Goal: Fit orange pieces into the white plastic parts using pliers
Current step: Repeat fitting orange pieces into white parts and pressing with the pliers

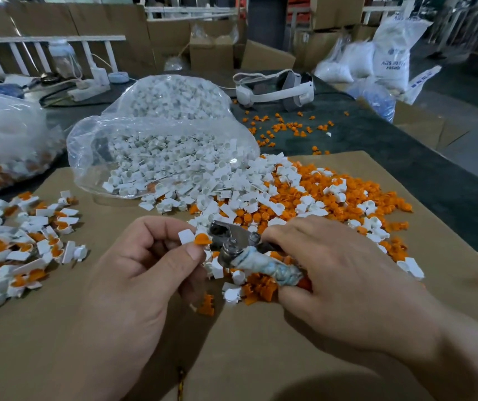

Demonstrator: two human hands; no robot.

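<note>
Flat white part (186, 236), orange piece (203, 239)

White parts (263, 192) — orange pieces (356, 195)

A small-parts assembly area inside a factory or warehouse is indicated. Cardboard boxes (211, 50) are stacked along the back, and white printed sacks (392, 53) are piled at the far right. Bulk stock is kept in a clear bag (101, 146), from which white plastic parts (226, 195) are spilled onto a cardboard sheet (260, 342) laid over a dark table (376, 134). Loose orange pieces (382, 198) are heaped beside them. Joined pieces (9, 250) are gathered in a separate heap at the left.
</note>
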